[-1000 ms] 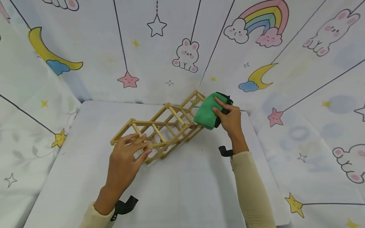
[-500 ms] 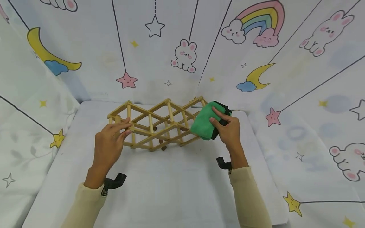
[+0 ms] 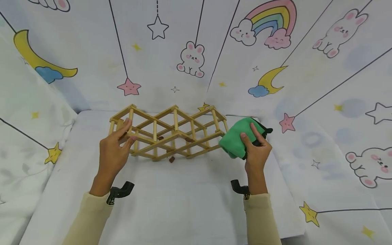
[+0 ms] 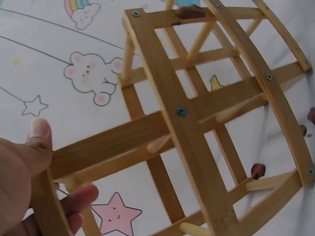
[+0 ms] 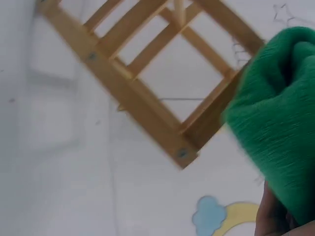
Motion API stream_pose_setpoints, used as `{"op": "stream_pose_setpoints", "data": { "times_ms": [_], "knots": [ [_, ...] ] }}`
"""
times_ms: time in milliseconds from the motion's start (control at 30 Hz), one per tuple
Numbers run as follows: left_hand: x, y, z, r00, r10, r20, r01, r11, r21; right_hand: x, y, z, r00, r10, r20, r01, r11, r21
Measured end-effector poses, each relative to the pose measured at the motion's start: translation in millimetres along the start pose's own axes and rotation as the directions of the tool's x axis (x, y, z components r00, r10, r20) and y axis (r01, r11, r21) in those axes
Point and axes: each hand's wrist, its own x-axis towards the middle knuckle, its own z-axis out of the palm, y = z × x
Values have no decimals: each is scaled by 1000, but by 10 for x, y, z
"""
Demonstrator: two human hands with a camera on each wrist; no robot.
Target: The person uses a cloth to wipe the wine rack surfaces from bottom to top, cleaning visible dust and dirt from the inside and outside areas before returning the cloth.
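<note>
A folding wooden lattice rack [image 3: 176, 119], made of crossed slats and round dowels, stands stretched out near the back of the white table. My left hand [image 3: 111, 154] grips its left end; in the left wrist view the thumb and fingers of that hand [image 4: 22, 162] are round an end slat. With thumb and fingers my right hand [image 3: 257, 156] pinches a bunched green cloth [image 3: 235, 137] with black edging, right at the rack's right end. In the right wrist view the cloth [image 5: 278, 123] lies beside the rack's corner [image 5: 182, 152].
Small reddish-brown pieces [image 3: 172, 159] show under and among the slats. The white tabletop [image 3: 183, 204] ends at a wall sheet [image 3: 165, 64] printed with bunnies, stars and moons. A black wrist mount [image 3: 122, 190] sticks out from each wrist.
The rack has turned from a slant to lie nearly straight across the table. My left hand has moved up and left and now grips its end. My right hand and the cloth have moved right and down.
</note>
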Motion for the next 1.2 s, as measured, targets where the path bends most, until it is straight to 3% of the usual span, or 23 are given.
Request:
{"op": "stream_pose_setpoints", "data": {
  "times_ms": [100, 200, 300, 367, 400, 433, 500, 600, 667, 733, 833, 900, 967, 1100, 1133, 1200],
  "knots": [
    [-4, -22, 11, 999, 15, -37, -16, 1000, -20, -84, 117, -18, 999, -8, 46, 11, 998, -65],
    [-4, -25, 0, 998, 26, -65, -29, 999, -36, -180, 272, 12, 990, -48, 131, 77, 971, -228],
    [-7, -13, -17, 997, 26, -68, -30, 997, -64, -263, 438, 10, 988, -64, 143, 122, 882, -455],
    [-11, -2, -25, 998, 20, -62, -25, 997, -79, -316, 522, -20, 993, -70, 91, 110, 805, -583],
    [-12, 2, -28, 998, 19, -59, -24, 996, -84, -343, 539, -27, 995, -84, 52, 98, 784, -613],
    [-14, 5, -30, 998, 17, -57, -22, 996, -89, -368, 542, -28, 994, -104, 20, 94, 780, -618],
    [-13, 7, -34, 998, 16, -56, -21, 995, -96, -407, 501, 7, 985, -175, -1, 143, 806, -575],
    [-1, -4, -32, 999, 6, -53, -12, 995, -101, -421, 411, 138, 951, -301, 70, 299, 839, -455],
    [6, -17, -28, 999, -12, -48, 7, 994, -112, -408, 400, 206, 936, -325, 134, 351, 844, -406],
    [8, -28, -22, 999, -34, -29, 30, 992, -124, -384, 454, 221, 944, -299, 139, 329, 830, -449],
    [5, -34, -19, 999, -48, -1, 48, 989, -139, -397, 518, 152, 974, -223, 41, 203, 776, -597],
    [3, -33, -20, 999, -48, 7, 48, 989, -139, -421, 539, 98, 975, -220, -19, 160, 762, -627],
    [8, -30, -22, 999, -40, 1, 40, 990, -138, -450, 519, 80, 965, -261, -12, 205, 781, -590],
    [34, -33, -11, 999, -33, -15, 31, 989, -143, -460, 496, 141, 931, -340, 135, 363, 818, -447],
    [41, -36, -5, 999, -33, -13, 31, 988, -148, -457, 505, 150, 931, -333, 149, 364, 820, -441],
    [48, -46, 8, 999, -32, -4, 31, 989, -148, -455, 537, 139, 951, -289, 113, 307, 817, -488]
  ]
}}
